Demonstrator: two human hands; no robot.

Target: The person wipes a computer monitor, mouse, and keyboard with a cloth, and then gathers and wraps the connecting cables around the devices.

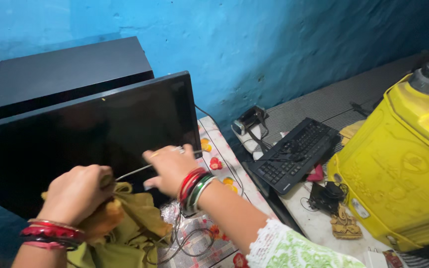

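Hands meet low in front of a flat black monitor screen (85, 134) that stands on a table covered with a flowered white cloth (219, 149). The left hand (75, 193), with red bangles at the wrist, is curled into a fist around a bunched mustard-yellow rag (125, 223); its fingers are folded tight over the fabric, which spills below and beside the hand onto the table. The right hand (170, 168), wearing red, green and white bangles, hovers just beside the lower right corner of the screen, and its fingers are pressed together, pinching a thin grey cable (132, 172) that runs from that hand toward the left fist. Whether the cable touches the screen cannot be told. More thin dark wire (194, 243) loops on the cloth under the right wrist. Behind the monitor sits a large black box (60, 74) against a rough blue painted wall (274, 44). To the right, well apart from the hands, a black computer keyboard (296, 154) lies tilted on a lower grey surface, with a small white and black device (249, 124) just behind it. Farther right stands a big yellow plastic tank (398, 164) with a dark cap, and near its base lie a small black gadget (331, 193) and a tan carved figure (344, 226).
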